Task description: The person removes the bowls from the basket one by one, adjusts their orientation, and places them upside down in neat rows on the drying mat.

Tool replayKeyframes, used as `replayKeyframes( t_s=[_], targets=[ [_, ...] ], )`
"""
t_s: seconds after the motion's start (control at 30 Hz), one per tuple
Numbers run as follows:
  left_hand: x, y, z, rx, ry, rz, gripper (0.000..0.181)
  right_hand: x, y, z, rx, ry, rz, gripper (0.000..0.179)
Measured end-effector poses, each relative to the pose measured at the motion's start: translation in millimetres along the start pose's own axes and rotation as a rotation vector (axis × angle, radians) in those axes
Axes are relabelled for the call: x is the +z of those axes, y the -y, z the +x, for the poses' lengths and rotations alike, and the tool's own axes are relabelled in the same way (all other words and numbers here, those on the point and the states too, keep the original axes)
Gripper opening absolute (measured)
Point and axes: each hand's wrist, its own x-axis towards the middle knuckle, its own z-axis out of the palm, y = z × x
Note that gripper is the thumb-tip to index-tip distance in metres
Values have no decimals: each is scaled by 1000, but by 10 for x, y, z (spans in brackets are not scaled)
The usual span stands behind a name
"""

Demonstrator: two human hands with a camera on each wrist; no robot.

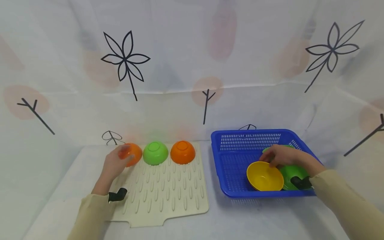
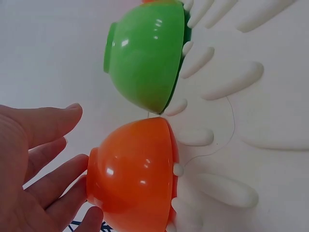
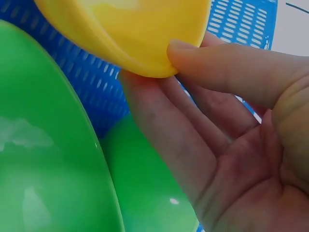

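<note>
My left hand point(image 1: 115, 163) is at the leftmost orange bowl point(image 1: 136, 156), which lies upside down on a cream ridged board. In the left wrist view the fingers are loosely spread, fingertips right at the foot of that bowl, thumb away from it. Beside it sit an upturned green bowl point(image 1: 155, 154) and another upturned orange bowl point(image 1: 183, 153). My right hand point(image 1: 283, 156) pinches the rim of a yellow bowl point(image 1: 264, 178) between thumb and fingers, inside the blue basket. That bowl faces up, tilted. Green bowls point(image 3: 43, 145) lie under and beside the hand, partly hidden.
The cream board point(image 1: 174, 196) with raised ridges covers the table's left middle. To its right stands the blue perforated basket point(image 1: 270, 194), its walls around the right hand. A white patterned cloth point(image 1: 168, 113) hangs behind, close to the row of bowls.
</note>
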Motion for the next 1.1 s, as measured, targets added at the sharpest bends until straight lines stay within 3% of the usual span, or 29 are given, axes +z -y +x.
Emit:
replayKeyframes(
  t_s=[0.33,0.7,1.1],
  targets=[
    [-12,-43,-45,5,4,-59,51,-56,18,-68,-19,-74,164,35],
    [-16,-165,-118,42,14,-186,52,-100,329,-192,-79,-242,172,41],
    [59,-593,-267,237,48,-353,46,137,819,-259,-79,-330,161,40]
  ],
)
